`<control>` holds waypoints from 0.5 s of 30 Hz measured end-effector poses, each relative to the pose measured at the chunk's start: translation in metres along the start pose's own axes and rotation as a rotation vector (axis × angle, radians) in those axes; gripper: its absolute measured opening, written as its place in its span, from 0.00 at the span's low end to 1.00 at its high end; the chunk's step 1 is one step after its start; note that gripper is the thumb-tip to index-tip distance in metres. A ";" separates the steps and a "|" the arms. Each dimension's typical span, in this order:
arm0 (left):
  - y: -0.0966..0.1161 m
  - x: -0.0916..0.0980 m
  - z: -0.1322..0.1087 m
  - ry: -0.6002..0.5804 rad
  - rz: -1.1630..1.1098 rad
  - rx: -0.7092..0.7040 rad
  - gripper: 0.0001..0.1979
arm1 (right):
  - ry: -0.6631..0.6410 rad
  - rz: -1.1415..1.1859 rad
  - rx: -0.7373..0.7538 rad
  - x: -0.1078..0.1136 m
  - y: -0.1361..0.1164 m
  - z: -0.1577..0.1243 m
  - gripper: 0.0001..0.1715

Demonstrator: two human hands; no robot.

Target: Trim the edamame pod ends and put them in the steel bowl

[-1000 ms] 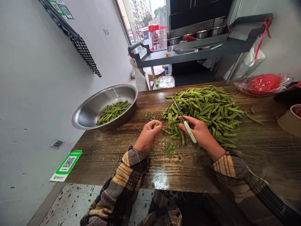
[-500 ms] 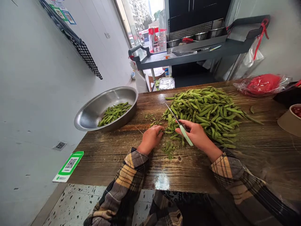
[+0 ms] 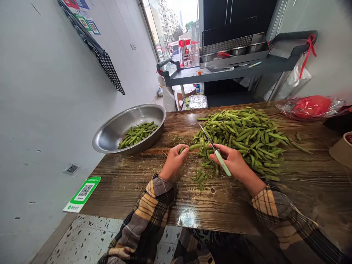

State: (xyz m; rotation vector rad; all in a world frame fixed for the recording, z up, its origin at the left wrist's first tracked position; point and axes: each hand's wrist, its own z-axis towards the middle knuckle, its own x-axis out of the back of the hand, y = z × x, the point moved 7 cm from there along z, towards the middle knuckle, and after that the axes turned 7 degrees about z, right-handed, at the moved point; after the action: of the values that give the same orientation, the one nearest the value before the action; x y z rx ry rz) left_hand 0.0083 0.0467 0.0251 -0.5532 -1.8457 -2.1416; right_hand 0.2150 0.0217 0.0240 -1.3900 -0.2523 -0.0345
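My left hand (image 3: pixel 174 159) is closed, pinching a green soybean pod (image 3: pixel 182 149) between thumb and fingertips just above the table. My right hand (image 3: pixel 233 163) grips a pair of scissors with a pale green handle (image 3: pixel 222 164). Their narrow blades point away to the upper left, over the near left side of a big pile of pods (image 3: pixel 244 135). Whether the blades are apart is too fine to see. Small trimmings (image 3: pixel 200 178) lie on the wood between my hands. A wide steel basin (image 3: pixel 104 137) at the left contains more pods.
The wooden table (image 3: pixel 123 187) bears a green QR card (image 3: pixel 84 194) at its left edge. A red item in clear plastic (image 3: pixel 312 107) and a paper tub (image 3: pixel 342 150) are at the right. Beyond stands a grey cart (image 3: pixel 220 74) with metal pans.
My left hand has lifted slightly off the tabletop and turned, with a pod now showing in its fingers. My right hand still grips the scissors. The view has shifted slightly.
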 end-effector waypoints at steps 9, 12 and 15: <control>0.005 -0.005 -0.006 0.000 -0.521 0.112 0.15 | -0.195 0.089 -0.083 -0.017 0.008 -0.004 0.34; 0.008 -0.008 -0.008 -0.013 -0.435 0.082 0.15 | -0.220 0.042 -0.105 -0.018 0.007 -0.006 0.35; 0.009 -0.011 -0.011 -0.036 -0.326 0.053 0.15 | -0.218 0.029 -0.108 -0.018 0.004 -0.007 0.34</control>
State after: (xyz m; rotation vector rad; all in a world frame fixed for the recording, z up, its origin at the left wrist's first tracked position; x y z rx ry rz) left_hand 0.0212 0.0338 0.0271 -0.2965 -2.1311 -2.2828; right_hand 0.1993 0.0134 0.0157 -1.5061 -0.4165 0.1293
